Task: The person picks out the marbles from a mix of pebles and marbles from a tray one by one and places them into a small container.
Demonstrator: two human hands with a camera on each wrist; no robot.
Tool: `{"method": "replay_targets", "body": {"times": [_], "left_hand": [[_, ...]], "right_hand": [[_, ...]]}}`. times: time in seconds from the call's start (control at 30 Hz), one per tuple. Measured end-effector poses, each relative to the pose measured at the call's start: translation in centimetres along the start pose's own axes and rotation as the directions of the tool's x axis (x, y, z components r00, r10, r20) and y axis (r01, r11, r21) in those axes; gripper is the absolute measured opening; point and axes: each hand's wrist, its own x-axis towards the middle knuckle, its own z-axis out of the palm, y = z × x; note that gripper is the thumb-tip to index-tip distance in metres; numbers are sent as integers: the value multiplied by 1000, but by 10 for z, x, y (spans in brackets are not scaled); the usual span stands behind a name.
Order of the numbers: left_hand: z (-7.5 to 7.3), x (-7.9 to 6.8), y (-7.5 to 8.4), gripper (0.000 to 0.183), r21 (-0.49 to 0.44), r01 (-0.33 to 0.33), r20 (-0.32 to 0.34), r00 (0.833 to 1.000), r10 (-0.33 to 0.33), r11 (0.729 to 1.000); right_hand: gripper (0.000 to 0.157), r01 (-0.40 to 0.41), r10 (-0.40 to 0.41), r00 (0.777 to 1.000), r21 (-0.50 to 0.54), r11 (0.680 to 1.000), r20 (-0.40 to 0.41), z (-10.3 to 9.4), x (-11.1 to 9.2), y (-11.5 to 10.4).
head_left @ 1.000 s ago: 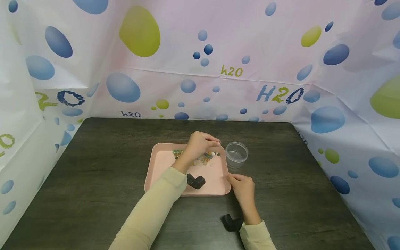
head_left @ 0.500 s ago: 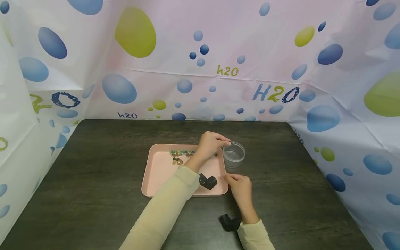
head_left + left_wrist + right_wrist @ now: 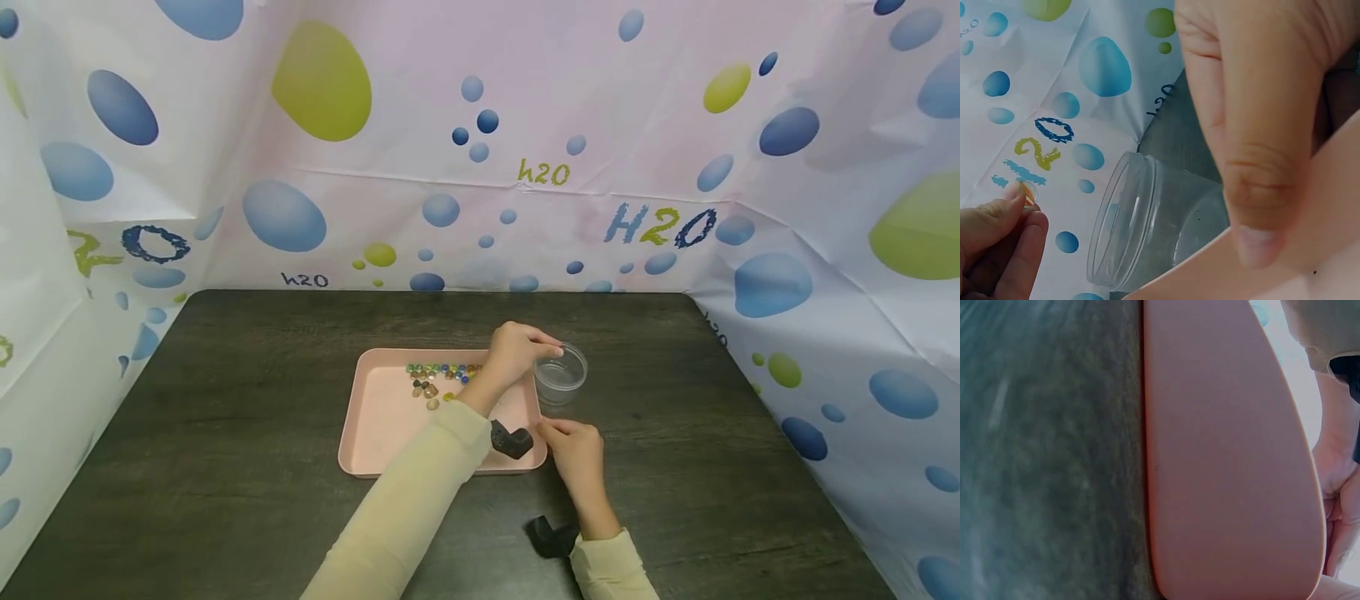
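My left hand is held over the near-left rim of a clear round plastic jar. In the left wrist view its thumb and fingers pinch a clear glass marble with an orange streak. Beside the jar stands a pink tray. Several coloured glass marbles lie in its back half, partly covered by my left forearm. My right hand grips the tray's right rim, thumb inside the wall. The tray's outer wall fills much of the right wrist view.
A dark wood-grain table bears the tray and jar. White sheeting with blue and green dots encloses the back and sides. Black wrist cameras sit on both wrists, the left one above the tray.
My left hand has moved right, from above the tray's back right corner to the jar's rim, with the marble pinched. My right hand keeps its grip on the tray.
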Motion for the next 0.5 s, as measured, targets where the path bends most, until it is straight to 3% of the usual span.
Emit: {"method": "replay_targets", "body": {"times": [0.5], "left_hand": [[5,-2,-4,9,-18,-29,-15,999,28,999]], "right_hand": [[15,7,-7,1000,-13,1000,20,-1,0,-1]]}}
